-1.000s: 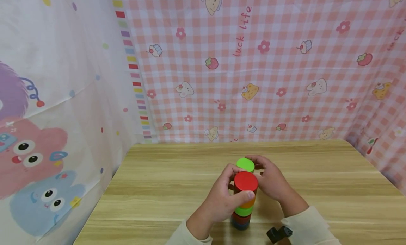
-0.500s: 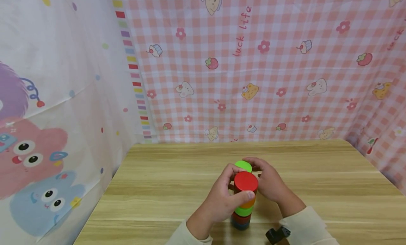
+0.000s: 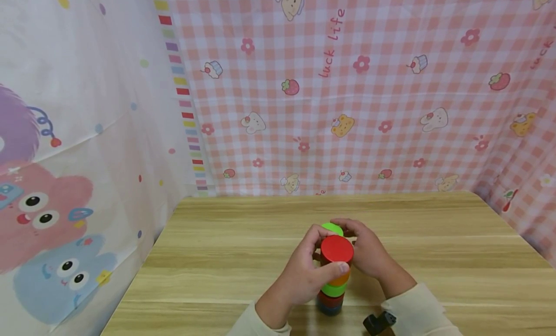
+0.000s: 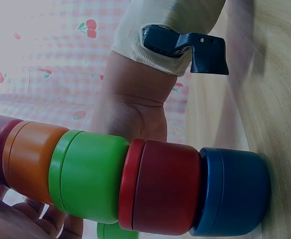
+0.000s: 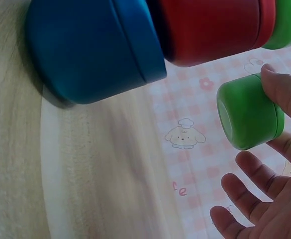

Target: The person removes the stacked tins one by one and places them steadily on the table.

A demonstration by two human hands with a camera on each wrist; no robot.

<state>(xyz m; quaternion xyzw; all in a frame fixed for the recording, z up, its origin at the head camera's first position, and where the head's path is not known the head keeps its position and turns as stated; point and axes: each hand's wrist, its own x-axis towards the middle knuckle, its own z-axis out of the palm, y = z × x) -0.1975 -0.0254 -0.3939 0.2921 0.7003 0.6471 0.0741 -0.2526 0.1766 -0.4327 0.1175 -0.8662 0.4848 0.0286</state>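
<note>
Several small lidded jars stand in one upright column on the table. From the bottom they are a blue jar [image 4: 240,191], a lower red jar [image 4: 167,186], a green jar [image 4: 90,174], an orange jar [image 4: 33,159] and an upper red jar [image 3: 337,249]. My left hand [image 3: 304,271] grips the column near its top, thumb in front of the upper red jar and fingers behind. Just behind the column, my right hand [image 3: 369,249] pinches a loose green jar [image 5: 244,112] between thumb and index finger, off the table. Its other fingers are spread loosely.
The wooden table [image 3: 226,259] runs back to a pink checked cloth [image 3: 278,109]. A white cartoon-printed cloth [image 3: 108,181] hangs on the left. A black wrist camera [image 3: 379,322] sits at the right sleeve.
The right hand has shifted slightly left and lower in the head view with the loose green jar, which is now more hidden behind the column. The left hand and column stay still.
</note>
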